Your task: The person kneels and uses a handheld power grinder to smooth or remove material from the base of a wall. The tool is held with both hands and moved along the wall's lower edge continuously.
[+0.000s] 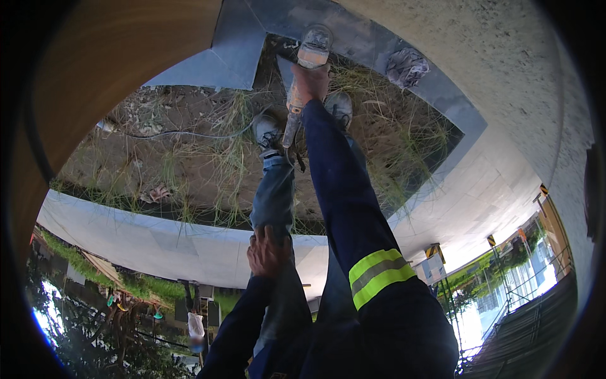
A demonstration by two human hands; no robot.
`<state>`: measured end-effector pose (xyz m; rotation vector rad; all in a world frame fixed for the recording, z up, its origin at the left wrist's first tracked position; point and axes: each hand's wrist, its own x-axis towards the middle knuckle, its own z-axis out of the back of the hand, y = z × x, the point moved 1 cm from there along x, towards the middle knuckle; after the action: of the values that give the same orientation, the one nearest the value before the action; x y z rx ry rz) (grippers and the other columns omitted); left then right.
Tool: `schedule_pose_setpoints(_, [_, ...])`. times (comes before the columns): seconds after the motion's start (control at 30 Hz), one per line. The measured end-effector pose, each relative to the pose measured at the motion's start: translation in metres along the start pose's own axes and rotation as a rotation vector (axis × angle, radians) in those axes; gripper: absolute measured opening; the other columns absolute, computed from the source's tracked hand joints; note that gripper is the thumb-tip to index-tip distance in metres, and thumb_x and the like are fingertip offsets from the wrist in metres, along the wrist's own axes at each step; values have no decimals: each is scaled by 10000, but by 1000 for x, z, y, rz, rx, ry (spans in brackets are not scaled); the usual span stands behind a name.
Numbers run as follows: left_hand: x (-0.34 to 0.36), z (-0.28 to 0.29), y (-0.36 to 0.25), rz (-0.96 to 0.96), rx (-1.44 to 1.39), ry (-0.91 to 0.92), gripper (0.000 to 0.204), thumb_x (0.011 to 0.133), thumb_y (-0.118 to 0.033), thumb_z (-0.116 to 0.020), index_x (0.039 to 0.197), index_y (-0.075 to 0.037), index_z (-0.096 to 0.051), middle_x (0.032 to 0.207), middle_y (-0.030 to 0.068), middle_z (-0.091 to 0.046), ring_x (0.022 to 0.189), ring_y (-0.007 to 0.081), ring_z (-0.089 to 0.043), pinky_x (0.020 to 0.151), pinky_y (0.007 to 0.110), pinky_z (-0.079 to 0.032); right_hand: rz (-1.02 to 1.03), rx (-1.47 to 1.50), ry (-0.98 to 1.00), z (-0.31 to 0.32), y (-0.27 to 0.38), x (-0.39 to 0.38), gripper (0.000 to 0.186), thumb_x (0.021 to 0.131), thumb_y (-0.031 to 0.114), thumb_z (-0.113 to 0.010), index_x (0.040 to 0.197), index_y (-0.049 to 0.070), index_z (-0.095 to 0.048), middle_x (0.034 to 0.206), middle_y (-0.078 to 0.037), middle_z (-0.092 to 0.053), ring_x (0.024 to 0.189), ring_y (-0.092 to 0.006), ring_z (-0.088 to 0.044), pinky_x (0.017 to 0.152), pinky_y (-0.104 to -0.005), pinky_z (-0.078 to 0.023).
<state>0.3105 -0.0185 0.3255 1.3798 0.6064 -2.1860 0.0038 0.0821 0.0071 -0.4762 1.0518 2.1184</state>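
Note:
With my right hand (310, 83) I grip a dusty orange power tool that looks like an angle grinder (295, 101). Its grey rounded head (315, 39) is against or just over the grey stone slab edging (353, 31); the contact itself is not clear. The tool's dark tail end points back toward me, between my shoes (267, 131). My left hand (267, 251) rests on my left leg in blue jeans (273, 196), fingers laid over it, holding nothing.
Dry soil with grass tufts (233, 158) lies under my feet, framed by pale stone edging (158, 221). A cable (183, 133) runs left across the soil. A crumpled grey cloth or bag (407, 67) lies on the right edging. A rough wall (511, 82) rises at the right; a brown surface (126, 50) curves at the left.

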Motion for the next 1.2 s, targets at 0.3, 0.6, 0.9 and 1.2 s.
schedule_pose_setpoints(0.3, [2,10,-8,-2,-26,-3,538,898,-402,-732,1239,-15,-580,1213,257,-597,1066,493,-642,831,638,-534,5,-69,-11,2,-3,1,721,654,350,-843,1178,-24,-520,1064,-272,-753,1019,-470,-749,904,-540,-590])
schedule_pose_setpoints(0.6, [2,8,-7,6,-36,-18,522,898,-396,-743,1216,-14,-585,1198,260,-599,1064,494,-643,836,629,-538,-41,75,-6,7,10,12,741,668,335,-867,1233,-33,-559,1151,-246,-737,1047,-435,-735,938,-498,-561])
schedule_pose_setpoints(0.9, [5,10,-7,13,-32,-7,515,885,-388,-749,1202,-15,-587,1190,254,-601,1055,477,-653,827,622,-541,-7,-8,45,-1,-1,-7,705,674,347,-875,1195,-29,-585,1112,-242,-748,1025,-426,-740,906,-496,-571])
schedule_pose_setpoints(1.2, [3,8,-8,18,-25,-22,506,880,-385,-759,1191,-27,-583,1190,243,-599,1057,475,-654,822,624,-541,29,-60,-25,0,0,2,727,655,349,-833,1191,-39,-532,1056,-287,-748,1014,-484,-741,903,-546,-582])
